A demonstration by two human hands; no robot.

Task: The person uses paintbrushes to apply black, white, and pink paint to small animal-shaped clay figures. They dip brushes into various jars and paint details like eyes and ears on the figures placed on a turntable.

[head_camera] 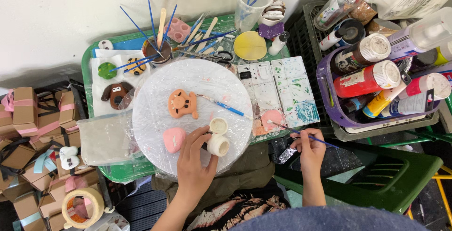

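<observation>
I am steadying a small white paint pot (pixel 218 144) in my left hand (pixel 195 158), fingers curled round it, while my right hand (pixel 308 148) is pinching a blue brush (pixel 301 133) over the palette (pixel 278 92); orange figure (pixel 182 103) painted, pink piece (pixel 174 139) barely detailed.

Bright even daylight, soft shadows, sharp

Left hand (pixel 195 158) curled gripping, right hand (pixel 308 147) pinched shut.

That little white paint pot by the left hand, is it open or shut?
Open: the small white pot lies tipped, and its lid sits apart just above it.
</observation>
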